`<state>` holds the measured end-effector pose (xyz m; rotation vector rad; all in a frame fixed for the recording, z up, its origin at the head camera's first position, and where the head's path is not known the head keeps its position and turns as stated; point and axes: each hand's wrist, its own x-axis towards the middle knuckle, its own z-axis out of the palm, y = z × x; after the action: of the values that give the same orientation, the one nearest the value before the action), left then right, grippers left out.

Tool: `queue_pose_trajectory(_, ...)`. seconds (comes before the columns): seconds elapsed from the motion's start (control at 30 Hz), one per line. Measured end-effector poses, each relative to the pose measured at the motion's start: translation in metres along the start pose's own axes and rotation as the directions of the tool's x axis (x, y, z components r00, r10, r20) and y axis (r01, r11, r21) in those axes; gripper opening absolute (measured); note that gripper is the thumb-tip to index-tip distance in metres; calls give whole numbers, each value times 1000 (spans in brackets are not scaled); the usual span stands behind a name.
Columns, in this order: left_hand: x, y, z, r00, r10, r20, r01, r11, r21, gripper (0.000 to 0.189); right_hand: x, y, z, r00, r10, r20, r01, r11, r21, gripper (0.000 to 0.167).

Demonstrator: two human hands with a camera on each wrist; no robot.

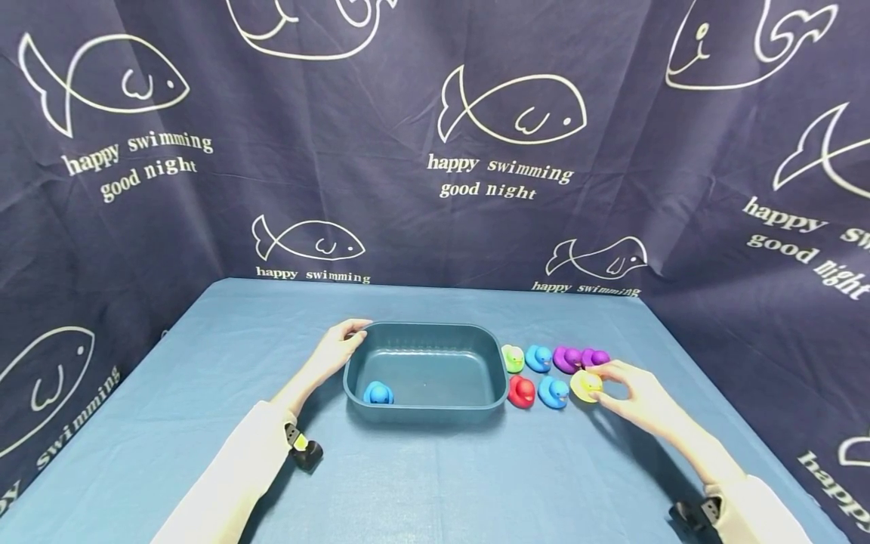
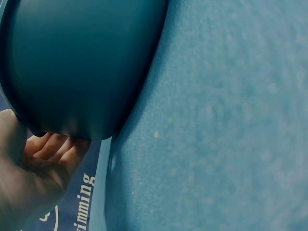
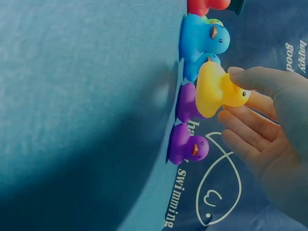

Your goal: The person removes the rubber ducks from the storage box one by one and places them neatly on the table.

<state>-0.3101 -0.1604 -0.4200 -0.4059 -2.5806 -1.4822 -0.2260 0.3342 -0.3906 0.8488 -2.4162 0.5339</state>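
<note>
My left hand (image 1: 333, 350) grips the left end of a dark teal rectangular basin (image 1: 435, 372). In the left wrist view the fingers (image 2: 54, 147) lie against the basin's outer wall, with the thumb up at its rim. Inside the basin, at the near left corner, sits a blue rubber duck (image 1: 377, 393). My right hand (image 1: 635, 391) pinches a yellow rubber duck (image 3: 210, 91) by the head between thumb and fingers. This duck appears slightly raised, in front of two purple ducks (image 3: 181, 142).
Right of the basin stand a light green duck (image 1: 513, 359), a red duck (image 1: 521, 392), a far blue duck (image 1: 539, 358) and a near blue duck (image 1: 553, 392). A blue cloth (image 1: 421, 483) covers the table. Dark printed curtains (image 1: 381, 174) hang behind and at the sides.
</note>
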Motion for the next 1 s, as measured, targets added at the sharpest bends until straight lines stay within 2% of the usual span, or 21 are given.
queue_pose_trajectory(0.53,-1,2,0,1000,14,-2,-14,1000,14,31,-7,7,10,1000,17,22,-17,1000,1,41)
queue_pose_trajectory(0.7,0,-1,1,1000,27,-4,-27,1000,3,31,-8,9,11,1000,7,21,-7,1000,1,39)
queue_pose_trajectory(0.73,-2,4,0,1000,30,-2,-30,1000,4,30,-8,9,11,1000,4,21,-4,1000,0,39)
queue_pose_trajectory(0.93,-3,5,0,1000,21,1,-21,1000,14,30,-9,11,12,1000,-18,22,18,999,32,40)
queue_pose_trajectory(1.0,0,0,1,1000,16,-1,-16,1000,18,31,-9,11,13,999,-23,24,22,999,43,40)
